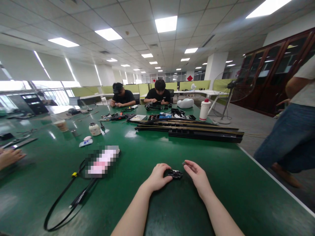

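Note:
My left hand (159, 177) is closed around the left end of a small black plastic part (175, 174), which lies low over the green table (137, 203). Light metallic bits show along the part's upper side. Just to its right, my right hand (195, 175) is closed in a pinch, thumb against forefinger. A tiny greyish piece (183, 163) shows at those fingertips, too small to name. The two hands are apart, with the black part between them.
Left of my hands lie a blurred-out phone (104, 162) and a looped black cable (46, 213). Beyond are long black rails (204, 135), a white bottle with a red cap (204, 109), a jar (94, 129) and tools. Another person's hand (11, 157) is at left; a person stands at right.

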Motion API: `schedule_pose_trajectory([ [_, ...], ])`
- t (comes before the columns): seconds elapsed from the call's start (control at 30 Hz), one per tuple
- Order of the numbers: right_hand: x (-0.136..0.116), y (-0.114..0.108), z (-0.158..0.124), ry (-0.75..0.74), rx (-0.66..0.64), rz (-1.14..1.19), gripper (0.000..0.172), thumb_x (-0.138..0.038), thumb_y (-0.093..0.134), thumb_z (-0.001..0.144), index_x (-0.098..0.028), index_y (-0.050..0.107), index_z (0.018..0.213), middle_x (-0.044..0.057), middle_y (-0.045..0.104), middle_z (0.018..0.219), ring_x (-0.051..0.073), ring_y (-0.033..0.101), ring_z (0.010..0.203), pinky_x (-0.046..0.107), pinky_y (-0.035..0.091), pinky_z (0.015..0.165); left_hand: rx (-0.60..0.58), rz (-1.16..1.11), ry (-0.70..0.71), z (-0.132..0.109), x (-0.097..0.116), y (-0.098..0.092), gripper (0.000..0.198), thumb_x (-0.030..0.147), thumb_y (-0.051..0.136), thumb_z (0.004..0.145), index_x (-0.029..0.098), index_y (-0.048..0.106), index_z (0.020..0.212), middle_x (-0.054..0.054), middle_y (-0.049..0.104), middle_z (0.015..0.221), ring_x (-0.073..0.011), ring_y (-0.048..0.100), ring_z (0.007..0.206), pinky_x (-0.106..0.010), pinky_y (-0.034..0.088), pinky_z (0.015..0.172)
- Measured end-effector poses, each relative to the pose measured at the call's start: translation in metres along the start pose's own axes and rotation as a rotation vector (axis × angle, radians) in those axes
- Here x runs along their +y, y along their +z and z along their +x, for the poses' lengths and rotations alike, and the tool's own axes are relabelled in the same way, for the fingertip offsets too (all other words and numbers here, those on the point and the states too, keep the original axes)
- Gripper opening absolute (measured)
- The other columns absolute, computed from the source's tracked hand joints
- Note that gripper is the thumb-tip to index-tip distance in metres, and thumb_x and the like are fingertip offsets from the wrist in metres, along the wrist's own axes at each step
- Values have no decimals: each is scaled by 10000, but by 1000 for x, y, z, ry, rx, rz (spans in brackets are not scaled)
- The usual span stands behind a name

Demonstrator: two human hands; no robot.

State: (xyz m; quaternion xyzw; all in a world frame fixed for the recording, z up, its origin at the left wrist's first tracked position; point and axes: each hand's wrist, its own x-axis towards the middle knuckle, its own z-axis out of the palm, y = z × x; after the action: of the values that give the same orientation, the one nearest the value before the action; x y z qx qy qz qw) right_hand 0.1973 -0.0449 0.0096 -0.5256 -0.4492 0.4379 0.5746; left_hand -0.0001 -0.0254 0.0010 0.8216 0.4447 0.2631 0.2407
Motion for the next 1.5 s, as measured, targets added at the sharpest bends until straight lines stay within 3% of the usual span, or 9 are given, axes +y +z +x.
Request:
schedule_pose_trajectory([
  [0.53,0,-2,2,27,196,115,466,-433,699,610,-193,625,1002,80,682,1039,262,605,1027,354,517,822,3,-6,-1,0,-1,-2,328,250,636,742,185,598,1061,-68,586,1113,-238,487,1073,-364,367,969],
  [1.03,-1,-4,4,109,212,228,435,-473,686,628,-224,638,981,66,680,1033,245,626,950,311,529,702,12,-47,-35,1,6,-7,353,216,644,731,192,591,1079,-61,597,1099,-235,492,1065,-358,372,962],
  [1.5,-7,-2,2,141,184,255,467,-445,750,559,-209,660,952,49,695,1007,231,600,985,289,489,740,9,-36,-37,3,6,-5,371,244,629,750,198,584,1115,-59,603,1098,-236,501,1050,-358,376,951],
])
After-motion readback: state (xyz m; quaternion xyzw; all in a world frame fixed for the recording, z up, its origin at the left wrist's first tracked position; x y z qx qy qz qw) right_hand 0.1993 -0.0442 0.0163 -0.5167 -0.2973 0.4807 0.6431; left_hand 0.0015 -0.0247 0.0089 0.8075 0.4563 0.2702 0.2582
